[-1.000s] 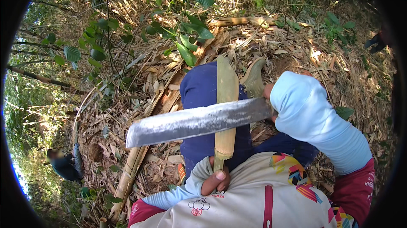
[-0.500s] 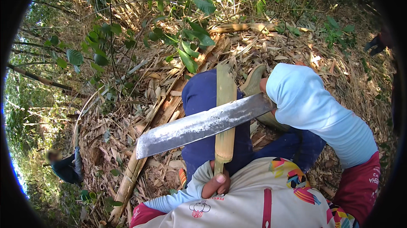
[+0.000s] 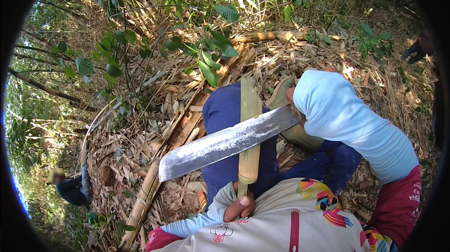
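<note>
My left hand (image 3: 239, 207) is closed round the narrow lower end of a split bamboo piece (image 3: 249, 163), close against my shirt. The piece stands lengthwise over my blue-trousered knee. A broad machete blade (image 3: 220, 143) lies slantwise across the front of the bamboo, its squared tip out to the left, its surface dark with pale worn patches. My right hand (image 3: 291, 96) holds the machete at its right end. The light blue sleeve covers most of that hand and the handle is hidden. Whether the edge bites into the bamboo I cannot tell.
Dry leaves and bamboo shavings (image 3: 183, 200) litter the ground. A long bamboo pole (image 3: 146, 191) runs along my left. Leafy green stems (image 3: 208, 67) hang ahead. A boot (image 3: 281, 93) shows beside the bamboo. Another person (image 3: 70, 186) sits far left; a dark-gloved hand (image 3: 415, 51) appears far right.
The machete's tip has moved a little to the right and down across the bamboo. Both hands stay almost in place, with their grips unchanged.
</note>
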Tool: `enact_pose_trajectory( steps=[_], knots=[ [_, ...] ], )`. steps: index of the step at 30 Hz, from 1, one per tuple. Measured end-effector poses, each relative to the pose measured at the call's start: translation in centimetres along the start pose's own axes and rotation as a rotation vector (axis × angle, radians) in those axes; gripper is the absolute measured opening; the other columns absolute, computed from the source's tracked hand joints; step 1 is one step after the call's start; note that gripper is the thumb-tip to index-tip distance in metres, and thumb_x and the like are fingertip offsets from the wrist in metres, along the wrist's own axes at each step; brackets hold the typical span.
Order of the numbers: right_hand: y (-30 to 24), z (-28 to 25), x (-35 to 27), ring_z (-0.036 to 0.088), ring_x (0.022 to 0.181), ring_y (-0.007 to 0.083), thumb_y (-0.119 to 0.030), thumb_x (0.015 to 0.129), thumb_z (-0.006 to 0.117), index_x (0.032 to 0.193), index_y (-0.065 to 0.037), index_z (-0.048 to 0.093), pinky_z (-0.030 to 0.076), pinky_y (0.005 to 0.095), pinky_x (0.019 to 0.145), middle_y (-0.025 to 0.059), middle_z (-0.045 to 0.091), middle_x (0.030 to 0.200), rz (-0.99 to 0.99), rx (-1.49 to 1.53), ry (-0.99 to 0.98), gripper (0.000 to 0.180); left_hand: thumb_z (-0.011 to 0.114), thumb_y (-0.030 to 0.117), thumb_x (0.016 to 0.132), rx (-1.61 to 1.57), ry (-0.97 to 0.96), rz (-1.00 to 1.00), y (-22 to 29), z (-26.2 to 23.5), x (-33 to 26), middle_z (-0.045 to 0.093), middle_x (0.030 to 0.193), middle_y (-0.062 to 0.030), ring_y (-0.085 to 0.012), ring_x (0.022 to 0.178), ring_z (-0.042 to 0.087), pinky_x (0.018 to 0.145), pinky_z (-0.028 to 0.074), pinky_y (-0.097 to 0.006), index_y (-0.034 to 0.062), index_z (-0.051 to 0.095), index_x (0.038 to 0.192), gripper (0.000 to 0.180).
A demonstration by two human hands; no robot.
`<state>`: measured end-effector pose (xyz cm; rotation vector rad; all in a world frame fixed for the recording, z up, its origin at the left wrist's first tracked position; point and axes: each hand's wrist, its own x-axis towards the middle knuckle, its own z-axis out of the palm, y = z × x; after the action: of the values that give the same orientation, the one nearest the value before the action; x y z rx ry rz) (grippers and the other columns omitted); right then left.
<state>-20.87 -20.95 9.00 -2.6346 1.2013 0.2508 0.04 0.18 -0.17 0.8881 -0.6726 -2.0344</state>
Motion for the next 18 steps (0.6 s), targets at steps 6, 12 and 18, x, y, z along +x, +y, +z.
enact_pose_trajectory(
  steps=[6,12,18],
  knots=[
    [-0.3,-0.2,-0.3,0.061,0.076,0.0331,-0.019,0.056,0.071,0.089,-0.014,0.063,0.045,0.0447,0.075,0.0107,0.057,0.071,-0.012,-0.114,0.079,0.035,0.048,0.025,0.097,0.011,-0.021,0.014,0.0,0.0,0.1,0.048,0.060,-0.0013,-0.0096,0.056,0.045,0.056,0.039,-0.023,0.0016,0.048,0.097,0.023],
    [2.8,-1.0,2.0,0.062,0.072,0.0320,-0.013,0.063,0.070,0.091,-0.009,0.062,0.047,0.0405,0.067,0.0139,0.060,0.072,0.212,0.023,-0.067,0.029,0.051,0.027,0.096,0.058,-0.027,0.011,-0.3,-0.6,-0.1,0.050,0.061,-0.0017,-0.0097,0.056,0.046,0.056,0.039,-0.023,0.0013,0.048,0.095,0.025],
    [7.3,-2.0,1.5,0.063,0.072,0.0291,-0.009,0.075,0.066,0.095,-0.004,0.061,0.049,0.0388,0.065,0.0156,0.062,0.076,0.459,0.102,0.229,0.021,0.053,0.030,0.094,0.075,-0.015,-0.017,0.1,-0.8,-0.1,0.051,0.061,-0.0013,-0.0092,0.057,0.046,0.055,0.038,-0.023,0.0026,0.049,0.087,0.028]
  ],
)
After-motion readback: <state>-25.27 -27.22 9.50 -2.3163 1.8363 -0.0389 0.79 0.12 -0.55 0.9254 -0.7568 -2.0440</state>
